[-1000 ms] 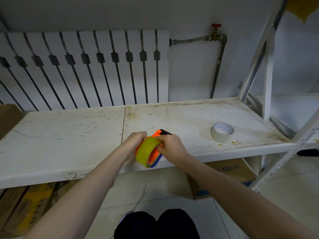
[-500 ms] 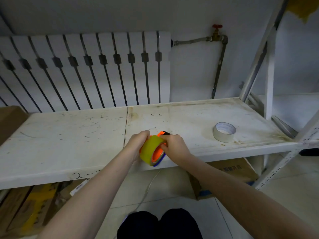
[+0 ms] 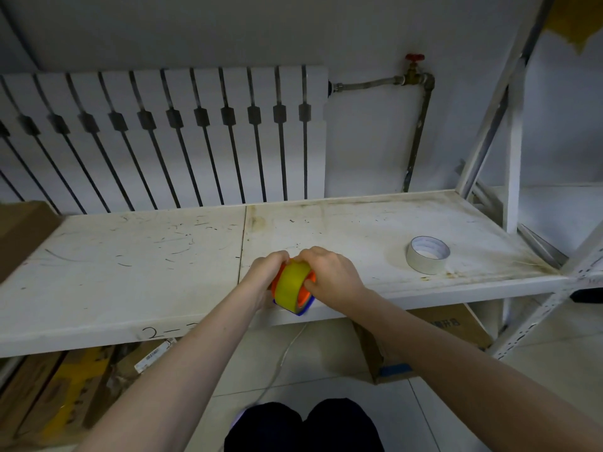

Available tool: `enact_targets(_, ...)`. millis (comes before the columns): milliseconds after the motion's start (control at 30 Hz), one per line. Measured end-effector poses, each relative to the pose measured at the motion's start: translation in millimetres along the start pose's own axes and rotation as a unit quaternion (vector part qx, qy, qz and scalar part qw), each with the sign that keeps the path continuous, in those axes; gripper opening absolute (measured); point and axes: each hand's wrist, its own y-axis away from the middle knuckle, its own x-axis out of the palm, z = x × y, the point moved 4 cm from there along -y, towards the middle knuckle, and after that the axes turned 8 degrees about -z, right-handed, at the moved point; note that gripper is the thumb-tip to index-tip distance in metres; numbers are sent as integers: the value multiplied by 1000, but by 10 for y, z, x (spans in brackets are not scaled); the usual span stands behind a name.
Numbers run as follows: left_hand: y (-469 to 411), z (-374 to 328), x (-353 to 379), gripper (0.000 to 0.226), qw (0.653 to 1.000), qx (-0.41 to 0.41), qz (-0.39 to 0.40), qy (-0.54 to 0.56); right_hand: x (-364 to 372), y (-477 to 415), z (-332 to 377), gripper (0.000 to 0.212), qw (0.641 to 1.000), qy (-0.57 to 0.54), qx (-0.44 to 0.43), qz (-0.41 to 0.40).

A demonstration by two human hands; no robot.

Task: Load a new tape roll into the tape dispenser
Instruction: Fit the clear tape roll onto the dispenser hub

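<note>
A yellow tape roll [image 3: 291,284] sits on the orange and blue tape dispenser [image 3: 306,294], held between both hands over the front edge of the white shelf [image 3: 130,275]. My left hand [image 3: 263,278] grips the dispenser's left side. My right hand [image 3: 331,277] closes over the roll's top and right side, hiding the dispenser's far end. How far the roll sits on the hub I cannot tell.
A white tape roll [image 3: 427,254] lies flat on the shelf to the right. A cardboard box [image 3: 19,233] stands at the left edge, more boxes [image 3: 434,334] are under the shelf. A radiator [image 3: 163,138] and shelf uprights [image 3: 512,125] stand behind.
My right hand has moved up over the top of the roll, covering the dispenser's black far end. Roll and dispenser have stayed at the shelf's front edge.
</note>
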Motion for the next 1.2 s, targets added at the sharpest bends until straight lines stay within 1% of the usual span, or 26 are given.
enact_targets(167, -72, 76, -30, 13, 1000, -11, -23, -14, 20, -49, 8, 37, 1000, 6, 20, 0)
enact_targets(367, -104, 80, -33, 7, 999, -25, -22, -43, 29, -28, -26, 35, 999, -13, 35, -6)
enact_targets(400, -96, 64, -32, 3, 999, -31, -21, -40, 20, -27, -17, 34, 999, -14, 37, -6)
enact_targets(433, -84, 53, -30, 4, 999, -35, -20, -30, 17, -30, -9, 34, 999, -13, 37, -5)
enact_targets(600, -65, 39, 12, 14, 1000, -1, -5, 11, -5, -20, 14, 35, 999, -6, 40, -2)
enact_targets(700, -94, 77, 2, 12, 1000, -1, -22, 11, -2, -11, 15, 35, 999, -2, 38, 1)
enact_targets(800, -69, 107, -20, 3, 999, -8, -31, -27, 11, -27, 7, 35, 999, 5, 43, 1)
enact_targets(867, -55, 185, -45, 12, 998, -10, -32, -47, 20, -40, 0, 36, 999, 2, 46, 1)
enact_targets(1000, -59, 219, -82, 7, 1000, -4, -10, 13, 11, -49, -15, 36, 999, -9, 51, 2)
enact_targets(1033, -55, 189, -75, 10, 1000, -1, -9, 14, 11, -49, -22, 36, 999, -12, 53, 3)
enact_targets(1100, -76, 142, -46, 26, 1000, 5, -6, 18, 7, -46, -43, 36, 998, -18, 58, 4)
enact_targets(1133, -85, 126, -26, 27, 1000, 6, -5, 24, 6, -41, -50, 35, 998, -20, 61, 4)
enact_targets(1200, -68, 118, 6, 23, 1000, 4, -4, 25, 2, -36, -58, 34, 998, -21, 62, 3)
